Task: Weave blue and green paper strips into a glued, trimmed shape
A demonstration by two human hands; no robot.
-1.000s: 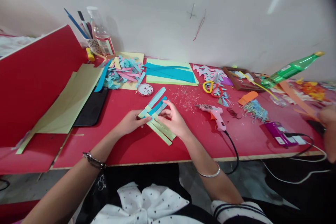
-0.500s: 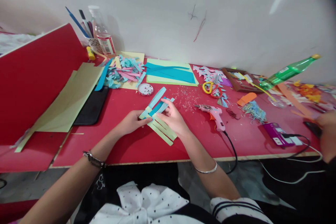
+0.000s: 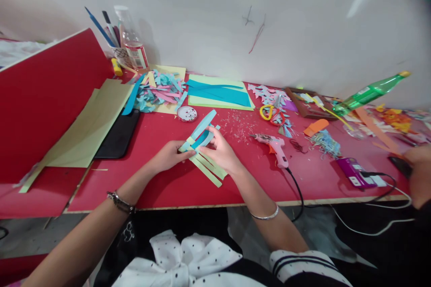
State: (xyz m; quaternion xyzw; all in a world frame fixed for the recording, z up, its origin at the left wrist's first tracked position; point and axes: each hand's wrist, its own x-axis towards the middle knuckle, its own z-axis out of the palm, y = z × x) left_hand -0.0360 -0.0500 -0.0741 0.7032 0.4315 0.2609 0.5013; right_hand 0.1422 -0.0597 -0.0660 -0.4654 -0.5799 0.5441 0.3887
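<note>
Woven paper strips (image 3: 201, 139), both hands (image 3: 219, 154) half-curled, pinching them, a pale blue end (image 3: 218, 127) now showing past right fingers (image 3: 215, 133).

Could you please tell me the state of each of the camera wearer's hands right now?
Left hand: closed, pinching the woven paper strips at their left side.
Right hand: closed, thumb and fingers holding the same strips from the right.

Here's the head-worn camera, looking forward and down, close above the flat red tabletop (image 3: 161, 188)! Smooth whitish wall (image 3: 202, 18) dead ahead.
</note>
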